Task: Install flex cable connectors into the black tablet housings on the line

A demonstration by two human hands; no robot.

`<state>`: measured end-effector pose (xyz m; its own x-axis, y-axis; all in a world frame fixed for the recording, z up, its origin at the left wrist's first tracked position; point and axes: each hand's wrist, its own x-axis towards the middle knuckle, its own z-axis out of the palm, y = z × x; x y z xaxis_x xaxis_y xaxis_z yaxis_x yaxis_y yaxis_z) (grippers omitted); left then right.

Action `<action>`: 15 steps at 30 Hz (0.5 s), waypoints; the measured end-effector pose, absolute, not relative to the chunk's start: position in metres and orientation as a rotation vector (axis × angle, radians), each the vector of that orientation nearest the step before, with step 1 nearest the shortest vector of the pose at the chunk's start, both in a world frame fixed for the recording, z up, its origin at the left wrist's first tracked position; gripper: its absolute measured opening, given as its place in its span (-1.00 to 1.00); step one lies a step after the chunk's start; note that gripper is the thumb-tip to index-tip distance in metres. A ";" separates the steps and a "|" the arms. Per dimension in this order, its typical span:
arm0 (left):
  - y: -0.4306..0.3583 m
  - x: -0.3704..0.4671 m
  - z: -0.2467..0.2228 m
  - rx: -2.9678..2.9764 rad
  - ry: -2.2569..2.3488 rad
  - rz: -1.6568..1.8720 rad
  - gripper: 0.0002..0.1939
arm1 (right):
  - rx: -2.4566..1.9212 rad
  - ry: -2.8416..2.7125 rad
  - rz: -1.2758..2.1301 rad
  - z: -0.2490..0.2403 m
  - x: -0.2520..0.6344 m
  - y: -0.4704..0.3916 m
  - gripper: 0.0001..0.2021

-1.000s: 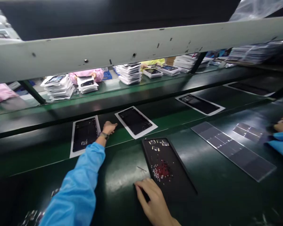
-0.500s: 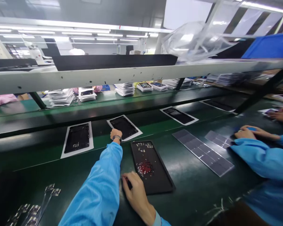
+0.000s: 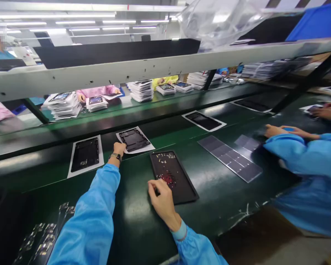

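Observation:
My left hand reaches forward, fingers closed at the near left corner of a black tablet-like housing lying on white paper. Whether it grips the housing, the paper or both is hard to see. My right hand hovers at the near left edge of a shallow black tray, thumb and fingertips pinched together; anything between them is too small to make out. Small red, white and black bits lie in the tray, with metallic pieces at its far end. Another black housing on paper lies to the left.
Circuit boards with strips lie at the lower left. Clear-edged dark sheets lie right of the tray, near a co-worker's hands. A shelf beam crosses above the bench, with paper stacks behind it.
The view has tilted down, so everything sits higher. My left hand and the housing have shifted slightly left. My right hand stays pinched and has come closer to the tray's bits.

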<state>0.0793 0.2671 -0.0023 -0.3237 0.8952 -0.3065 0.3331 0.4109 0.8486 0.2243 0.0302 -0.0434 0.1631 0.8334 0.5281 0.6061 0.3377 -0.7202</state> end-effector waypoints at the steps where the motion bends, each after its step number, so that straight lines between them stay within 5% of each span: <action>1: 0.260 0.070 0.001 1.025 1.826 0.868 -0.62 | -1.385 -1.472 0.277 -0.042 0.231 0.031 -0.80; 6: 0.178 0.012 0.011 0.937 1.678 0.845 -0.81 | -1.769 -1.169 0.347 -0.037 0.288 0.045 -0.77; 11: 0.051 -0.030 -0.004 0.883 1.501 0.789 -0.78 | -2.031 -1.311 0.427 -0.029 0.323 0.087 -0.95; 15: -0.020 -0.023 -0.027 0.889 1.487 0.823 -0.84 | -2.061 -1.387 0.480 -0.037 0.325 0.116 -0.83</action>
<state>-0.0235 -0.0204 -0.0269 -0.0522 0.8850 -0.4626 0.0778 0.4655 0.8816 0.3246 0.1164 -0.0368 0.3880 0.9210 0.0340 0.7032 -0.2720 -0.6569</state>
